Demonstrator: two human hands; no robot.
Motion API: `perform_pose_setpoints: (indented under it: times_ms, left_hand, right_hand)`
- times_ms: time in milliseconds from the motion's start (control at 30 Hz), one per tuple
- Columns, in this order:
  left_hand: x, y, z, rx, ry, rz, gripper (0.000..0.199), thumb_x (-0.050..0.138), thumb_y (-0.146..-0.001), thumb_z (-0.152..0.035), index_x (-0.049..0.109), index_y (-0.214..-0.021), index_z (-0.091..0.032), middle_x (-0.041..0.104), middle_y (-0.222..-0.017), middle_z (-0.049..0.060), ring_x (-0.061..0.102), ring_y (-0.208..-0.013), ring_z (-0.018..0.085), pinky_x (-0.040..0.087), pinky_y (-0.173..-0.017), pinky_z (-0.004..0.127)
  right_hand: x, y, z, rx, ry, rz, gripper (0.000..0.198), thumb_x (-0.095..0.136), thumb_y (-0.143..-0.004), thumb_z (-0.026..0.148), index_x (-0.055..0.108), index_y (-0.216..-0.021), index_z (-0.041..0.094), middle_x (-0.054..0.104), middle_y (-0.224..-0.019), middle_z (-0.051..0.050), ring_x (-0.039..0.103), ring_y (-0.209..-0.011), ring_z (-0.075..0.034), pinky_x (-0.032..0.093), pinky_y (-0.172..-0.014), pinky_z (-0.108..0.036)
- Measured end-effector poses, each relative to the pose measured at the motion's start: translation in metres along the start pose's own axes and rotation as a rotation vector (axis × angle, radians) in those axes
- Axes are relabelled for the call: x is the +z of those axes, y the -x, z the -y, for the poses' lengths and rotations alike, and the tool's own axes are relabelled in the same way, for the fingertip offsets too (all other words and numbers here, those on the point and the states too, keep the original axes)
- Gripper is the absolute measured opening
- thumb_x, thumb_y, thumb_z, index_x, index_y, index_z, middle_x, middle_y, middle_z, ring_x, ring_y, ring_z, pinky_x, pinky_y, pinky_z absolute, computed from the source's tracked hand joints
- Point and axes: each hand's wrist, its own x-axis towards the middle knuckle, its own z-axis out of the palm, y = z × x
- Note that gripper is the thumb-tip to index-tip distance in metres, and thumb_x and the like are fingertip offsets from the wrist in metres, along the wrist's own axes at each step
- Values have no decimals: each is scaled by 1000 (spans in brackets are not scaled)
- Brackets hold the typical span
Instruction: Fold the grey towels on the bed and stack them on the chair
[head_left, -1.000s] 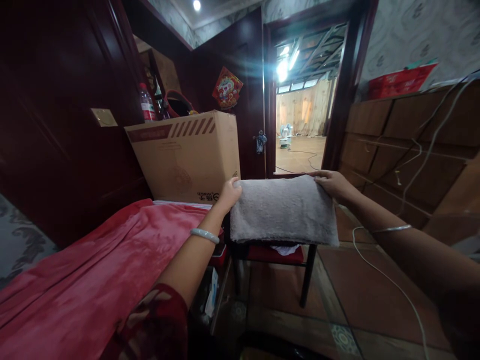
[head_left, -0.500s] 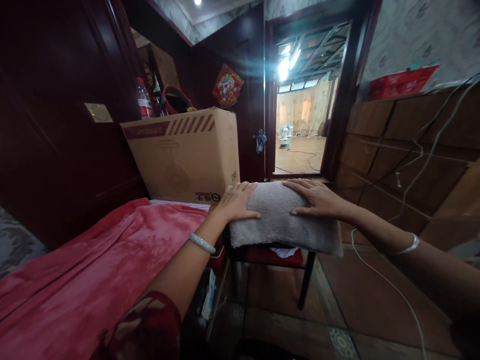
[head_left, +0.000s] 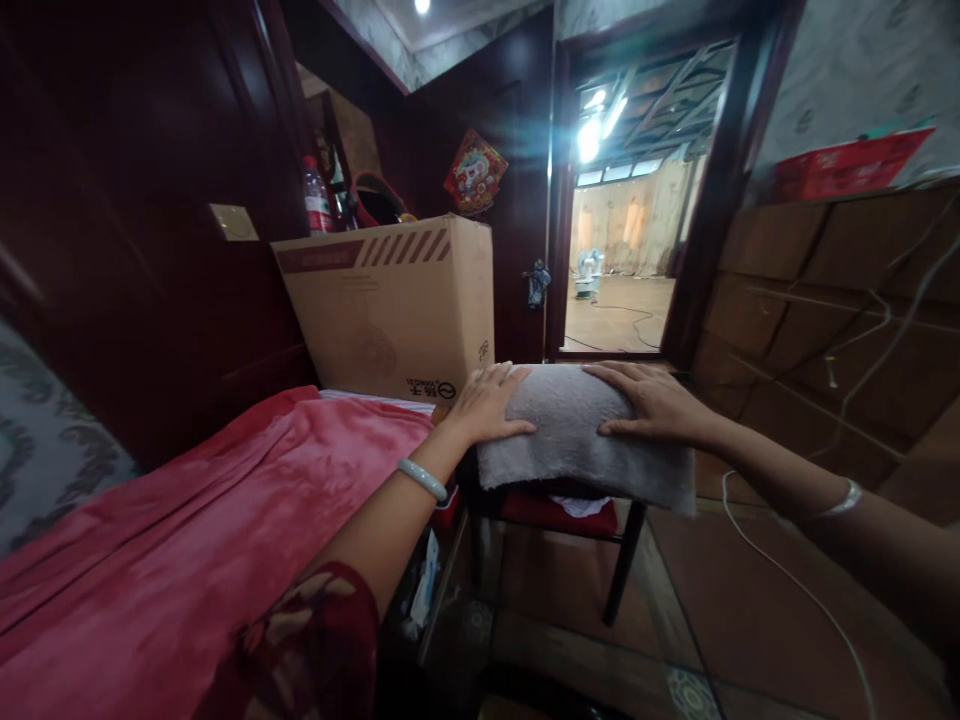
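Note:
A grey fluffy cloth (head_left: 566, 425) lies over a chair (head_left: 525, 510) with a red seat and dark legs. My left hand (head_left: 489, 403) rests flat on the cloth's left side, fingers stretched and thumb pointing inward. On the right side my right hand (head_left: 654, 403) presses down the same way, its fingers apart. Bare cloth shows between the two thumbs. A bit of white fabric (head_left: 583, 505) peeks out beneath the cloth, above the red seat. What lies under the cloth is mostly hidden.
To the left spreads a pink blanket (head_left: 225, 520). Behind it stands a large cardboard box (head_left: 390, 310) with a bottle (head_left: 316, 200) on top. Stacked brown boxes (head_left: 810, 290) line the right, carrying a red basket (head_left: 851, 165). A white cable (head_left: 802, 590) runs over the floor.
The view has turned slightly left, so everything sits further right in the picture. Both hands keep their places on the grey cloth.

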Motion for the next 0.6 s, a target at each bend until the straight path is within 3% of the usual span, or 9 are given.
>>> perform_pose_setpoints:
  times_ms: [133,233,333,400,500,600]
  left_hand:
    - [-2,29,-2,-50,-61,23,85,62,-90,-54,22,-160,-25,21,-169,14,17,-155,32,21,-123,55]
    - [-10,59,-4,-132,-104,83,83,62,-92,-47,21,-161,-22,16,-169,17,15,-156,32,18,-124,57]
    - [-21,95,-6,-230,-164,135,83,68,-89,-37,26,-159,-17,17,-168,21,16,-156,33,18,-124,57]
    - [-28,122,-7,-255,-206,179,76,69,-88,-30,35,-155,-17,25,-166,20,17,-155,33,17,-124,59]
    - [-33,161,-6,-289,-226,317,58,66,-90,-27,50,-145,-18,36,-162,17,24,-153,32,18,-124,59]
    - [-32,199,-4,-362,-195,420,51,64,-91,-29,55,-141,-20,40,-160,15,31,-150,32,21,-124,57]
  right_hand:
    - [2,4,1,0,14,-14,87,61,-81,70,43,-154,26,49,-152,-15,50,-133,-41,41,-107,-59]
    - [6,6,-6,-9,5,-40,82,63,-82,68,49,-150,24,52,-149,-20,53,-130,-43,42,-105,-59]
    - [11,4,-17,-32,9,-128,81,65,-75,76,60,-139,27,60,-138,-22,57,-121,-50,44,-95,-69]
    - [14,-1,-12,-65,18,-212,77,58,-77,80,64,-133,27,62,-133,-24,55,-121,-55,42,-89,-79]
    - [19,-12,35,-177,-55,-315,64,44,-91,71,66,-129,25,63,-129,-24,54,-124,-52,43,-93,-78]
    - [23,-17,130,-370,-245,-328,39,47,-98,53,67,-123,29,68,-118,-17,65,-108,-39,55,-88,-61]
